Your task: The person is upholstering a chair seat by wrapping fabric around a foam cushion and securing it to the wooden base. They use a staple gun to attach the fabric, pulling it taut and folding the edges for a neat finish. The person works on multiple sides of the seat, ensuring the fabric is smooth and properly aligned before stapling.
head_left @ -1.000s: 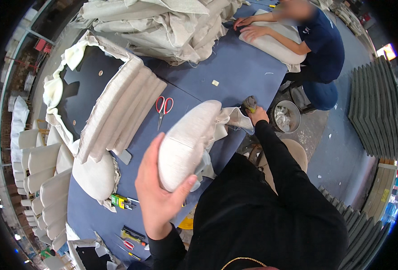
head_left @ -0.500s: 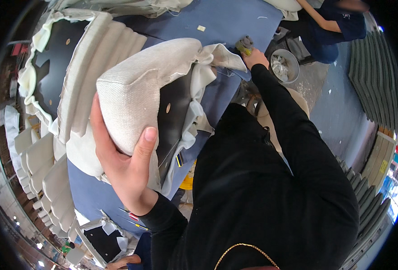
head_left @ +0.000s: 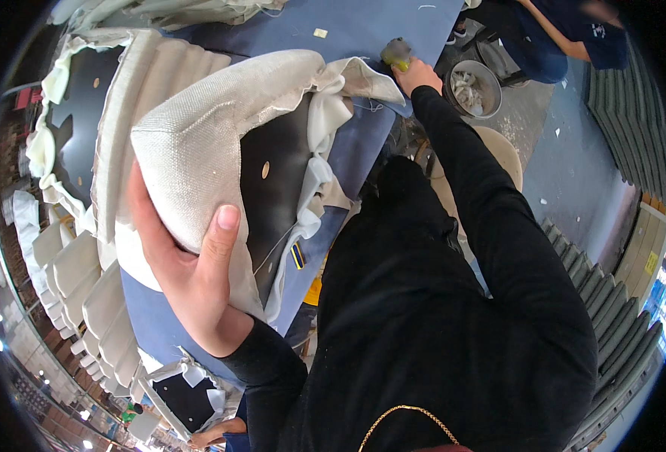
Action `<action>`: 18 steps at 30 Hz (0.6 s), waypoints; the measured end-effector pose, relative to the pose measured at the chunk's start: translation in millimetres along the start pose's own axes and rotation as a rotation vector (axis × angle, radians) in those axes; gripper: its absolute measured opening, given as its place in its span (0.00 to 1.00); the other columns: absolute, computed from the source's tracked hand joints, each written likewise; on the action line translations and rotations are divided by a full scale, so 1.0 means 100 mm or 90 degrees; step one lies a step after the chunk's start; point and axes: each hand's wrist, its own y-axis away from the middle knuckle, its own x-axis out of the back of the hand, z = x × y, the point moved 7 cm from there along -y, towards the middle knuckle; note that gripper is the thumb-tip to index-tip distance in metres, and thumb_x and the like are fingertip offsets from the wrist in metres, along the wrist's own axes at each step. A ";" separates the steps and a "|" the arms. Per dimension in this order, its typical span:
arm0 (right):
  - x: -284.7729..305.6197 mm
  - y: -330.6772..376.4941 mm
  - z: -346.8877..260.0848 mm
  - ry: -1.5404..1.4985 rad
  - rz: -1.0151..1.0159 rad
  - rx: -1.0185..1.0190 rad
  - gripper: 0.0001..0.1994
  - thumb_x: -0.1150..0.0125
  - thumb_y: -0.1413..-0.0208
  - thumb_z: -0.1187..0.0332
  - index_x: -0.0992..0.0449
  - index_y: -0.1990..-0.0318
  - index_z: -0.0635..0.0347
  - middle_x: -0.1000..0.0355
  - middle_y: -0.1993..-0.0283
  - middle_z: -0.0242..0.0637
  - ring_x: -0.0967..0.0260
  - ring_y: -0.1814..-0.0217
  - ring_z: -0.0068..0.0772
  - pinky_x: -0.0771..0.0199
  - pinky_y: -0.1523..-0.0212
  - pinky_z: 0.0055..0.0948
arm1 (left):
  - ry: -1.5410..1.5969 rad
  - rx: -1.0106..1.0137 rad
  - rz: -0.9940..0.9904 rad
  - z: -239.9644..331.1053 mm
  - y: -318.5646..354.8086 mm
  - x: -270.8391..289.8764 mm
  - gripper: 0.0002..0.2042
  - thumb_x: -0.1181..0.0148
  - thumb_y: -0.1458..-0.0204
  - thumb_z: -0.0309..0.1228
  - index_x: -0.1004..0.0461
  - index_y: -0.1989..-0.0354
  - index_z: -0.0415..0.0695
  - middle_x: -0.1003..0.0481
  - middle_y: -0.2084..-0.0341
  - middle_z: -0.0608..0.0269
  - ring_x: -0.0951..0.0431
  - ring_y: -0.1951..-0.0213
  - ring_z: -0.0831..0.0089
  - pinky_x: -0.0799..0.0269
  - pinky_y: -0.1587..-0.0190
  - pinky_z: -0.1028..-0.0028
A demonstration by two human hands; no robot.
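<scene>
A cream woven-fabric cushion (head_left: pixel 190 151) lies tilted on the blue-covered bench, its black backing board (head_left: pixel 276 181) facing me. Loose fabric and white lining (head_left: pixel 322 143) edge the board on the right. My left hand (head_left: pixel 197 279) wraps round the cushion's near-left end, thumb on the front side and fingers behind it. Out at the bench's far right edge, my right hand (head_left: pixel 419 77) is closed round a yellow-green staple gun (head_left: pixel 398 56) with a grey head. The gun is close to the cushion's far fabric flap (head_left: pixel 371 79).
Another cream cushion with a black board (head_left: pixel 84 98) stands at left, beside stacked cream panels (head_left: pixel 84 271). A metal bucket of scraps (head_left: pixel 491 102) and a round stool (head_left: pixel 499 154) stand right of the bench. Another person (head_left: pixel 574 38) is at upper right; another's hand (head_left: pixel 216 433) touches a panel at lower left.
The whole view has shifted somewhat. The cushion and my left hand appear farther left; my right hand with the staple gun appears slightly higher and left. Both grips stay the same.
</scene>
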 end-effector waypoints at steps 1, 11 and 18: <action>-0.01 -0.01 0.00 0.000 -0.003 -0.001 0.28 0.35 0.36 0.41 0.17 0.40 0.52 0.15 0.45 0.50 0.17 0.42 0.56 0.16 0.42 0.53 | -0.010 -0.012 -0.003 0.02 0.00 0.01 0.51 0.19 0.48 0.43 0.42 0.20 0.35 0.29 0.32 0.46 0.28 0.32 0.57 0.37 0.27 0.60; -0.04 0.01 0.04 -0.002 0.014 0.009 0.27 0.35 0.36 0.41 0.16 0.42 0.52 0.15 0.46 0.49 0.17 0.41 0.55 0.17 0.42 0.53 | -0.040 -0.038 -0.003 -0.04 0.02 0.06 0.50 0.21 0.47 0.45 0.42 0.20 0.35 0.31 0.30 0.47 0.30 0.30 0.58 0.39 0.26 0.59; -0.04 0.02 0.02 -0.010 0.008 -0.013 0.26 0.36 0.36 0.42 0.17 0.40 0.49 0.15 0.45 0.49 0.17 0.41 0.55 0.17 0.41 0.53 | -0.048 -0.058 0.011 -0.05 0.05 0.11 0.48 0.21 0.45 0.42 0.41 0.20 0.34 0.30 0.30 0.49 0.30 0.30 0.60 0.39 0.26 0.61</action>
